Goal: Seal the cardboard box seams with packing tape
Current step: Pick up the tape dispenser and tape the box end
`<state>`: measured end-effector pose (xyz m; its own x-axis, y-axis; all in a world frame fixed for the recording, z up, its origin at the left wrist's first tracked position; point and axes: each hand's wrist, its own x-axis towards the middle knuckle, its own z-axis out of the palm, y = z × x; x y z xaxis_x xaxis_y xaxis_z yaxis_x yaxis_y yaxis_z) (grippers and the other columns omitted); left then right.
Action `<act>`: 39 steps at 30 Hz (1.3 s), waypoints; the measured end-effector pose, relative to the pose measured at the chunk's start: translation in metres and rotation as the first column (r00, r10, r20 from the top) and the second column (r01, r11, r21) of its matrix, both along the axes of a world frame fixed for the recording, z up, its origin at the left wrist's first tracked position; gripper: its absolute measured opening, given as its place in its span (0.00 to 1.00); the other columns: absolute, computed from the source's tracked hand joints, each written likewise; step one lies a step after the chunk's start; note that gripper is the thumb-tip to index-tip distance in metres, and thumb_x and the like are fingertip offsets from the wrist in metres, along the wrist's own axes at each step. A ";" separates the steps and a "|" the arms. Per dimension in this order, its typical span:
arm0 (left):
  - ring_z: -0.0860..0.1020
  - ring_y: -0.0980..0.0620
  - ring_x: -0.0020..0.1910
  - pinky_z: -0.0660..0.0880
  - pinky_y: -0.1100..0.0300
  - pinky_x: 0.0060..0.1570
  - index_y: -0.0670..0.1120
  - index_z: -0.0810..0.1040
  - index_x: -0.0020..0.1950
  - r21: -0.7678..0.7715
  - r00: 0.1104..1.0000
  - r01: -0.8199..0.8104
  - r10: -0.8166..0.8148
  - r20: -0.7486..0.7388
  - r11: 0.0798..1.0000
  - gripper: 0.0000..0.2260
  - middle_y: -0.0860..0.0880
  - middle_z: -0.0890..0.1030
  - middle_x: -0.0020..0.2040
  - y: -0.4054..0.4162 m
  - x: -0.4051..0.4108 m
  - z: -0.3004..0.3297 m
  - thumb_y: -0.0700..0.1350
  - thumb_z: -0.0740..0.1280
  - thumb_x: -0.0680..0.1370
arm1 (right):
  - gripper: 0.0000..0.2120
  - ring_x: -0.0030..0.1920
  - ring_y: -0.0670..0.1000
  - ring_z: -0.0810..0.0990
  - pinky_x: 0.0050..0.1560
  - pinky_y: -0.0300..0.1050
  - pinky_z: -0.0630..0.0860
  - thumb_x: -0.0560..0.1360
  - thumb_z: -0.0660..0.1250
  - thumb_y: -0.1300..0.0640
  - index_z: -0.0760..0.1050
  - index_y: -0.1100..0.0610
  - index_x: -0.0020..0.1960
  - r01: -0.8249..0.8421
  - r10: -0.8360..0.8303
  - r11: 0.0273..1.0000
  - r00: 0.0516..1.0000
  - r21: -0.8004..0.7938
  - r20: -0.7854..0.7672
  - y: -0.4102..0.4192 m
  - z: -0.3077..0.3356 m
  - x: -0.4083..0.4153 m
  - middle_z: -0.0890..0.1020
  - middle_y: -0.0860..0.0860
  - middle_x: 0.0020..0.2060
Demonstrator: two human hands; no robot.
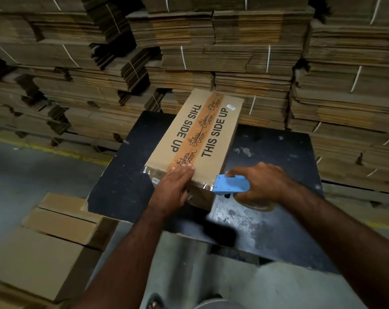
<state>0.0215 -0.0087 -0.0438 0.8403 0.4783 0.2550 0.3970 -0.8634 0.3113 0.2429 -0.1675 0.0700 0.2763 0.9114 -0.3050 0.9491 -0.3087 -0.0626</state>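
A closed cardboard box (220, 130) printed "THIS SIDE UP" lies on a black table (278, 157). Brown printed tape (195, 134) runs along its centre seam. Clear tape (202, 184) spans the box's near top edge. My left hand (173, 186) presses flat on that near edge, fingers straight over the tape. My right hand (260, 184) grips a blue tape dispenser (230, 184) at the box's near right corner, its mouth against the clear tape. The tape roll (259, 205) shows below my palm.
Strapped bundles of flattened cartons (233, 52) are stacked high behind and on both sides of the table. More cardboard boxes (55, 241) sit on the floor at the lower left. The table's near edge is chipped at the left.
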 end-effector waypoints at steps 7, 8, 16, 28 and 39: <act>0.48 0.46 0.81 0.50 0.49 0.76 0.46 0.51 0.82 0.107 0.994 0.008 0.004 -0.109 0.994 0.45 0.46 0.50 0.82 -0.026 -0.026 -0.015 0.43 0.73 0.71 | 0.30 0.52 0.51 0.78 0.46 0.47 0.72 0.68 0.69 0.35 0.66 0.35 0.69 -0.016 0.015 0.999 0.999 0.046 0.028 -0.002 -0.005 -0.005 0.81 0.44 0.57; 0.49 0.46 0.81 0.50 0.49 0.76 0.46 0.53 0.82 0.114 0.994 -0.002 0.015 -0.107 0.994 0.44 0.46 0.51 0.82 -0.028 -0.028 -0.016 0.43 0.73 0.71 | 0.30 0.53 0.51 0.78 0.46 0.47 0.72 0.68 0.70 0.35 0.66 0.35 0.69 -0.015 0.013 0.999 0.999 0.048 0.029 -0.002 -0.004 -0.005 0.81 0.44 0.57; 0.70 0.46 0.73 0.57 0.45 0.75 0.44 0.71 0.74 0.246 0.994 -0.002 0.028 -0.102 0.969 0.29 0.44 0.73 0.73 -0.019 0.005 0.013 0.51 0.69 0.74 | 0.30 0.51 0.51 0.78 0.48 0.48 0.76 0.68 0.69 0.35 0.67 0.36 0.68 -0.009 0.008 0.998 1.000 0.069 0.020 -0.001 -0.005 -0.006 0.81 0.44 0.55; 0.73 0.47 0.71 0.68 0.45 0.70 0.44 0.71 0.74 0.260 0.993 0.104 -0.088 -0.074 0.960 0.33 0.44 0.73 0.73 -0.021 0.016 0.000 0.37 0.76 0.70 | 0.31 0.50 0.50 0.75 0.47 0.48 0.75 0.70 0.68 0.34 0.63 0.35 0.70 -0.025 0.027 0.995 0.999 0.098 -0.023 -0.010 -0.017 0.009 0.80 0.45 0.58; 0.73 0.43 0.71 0.59 0.45 0.73 0.42 0.72 0.73 0.243 0.993 0.105 -0.088 -0.080 0.964 0.31 0.42 0.74 0.71 -0.040 0.031 0.013 0.43 0.75 0.71 | 0.32 0.54 0.51 0.77 0.48 0.45 0.73 0.72 0.66 0.34 0.63 0.37 0.74 -0.038 0.037 0.997 0.999 0.075 0.010 -0.044 -0.034 0.025 0.79 0.47 0.59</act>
<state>0.0522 -0.0491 -0.0305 0.8987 0.3241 0.2954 0.3213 -0.9451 0.0596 0.2678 -0.2112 0.0364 0.2438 0.9413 -0.2336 0.9605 -0.2677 -0.0764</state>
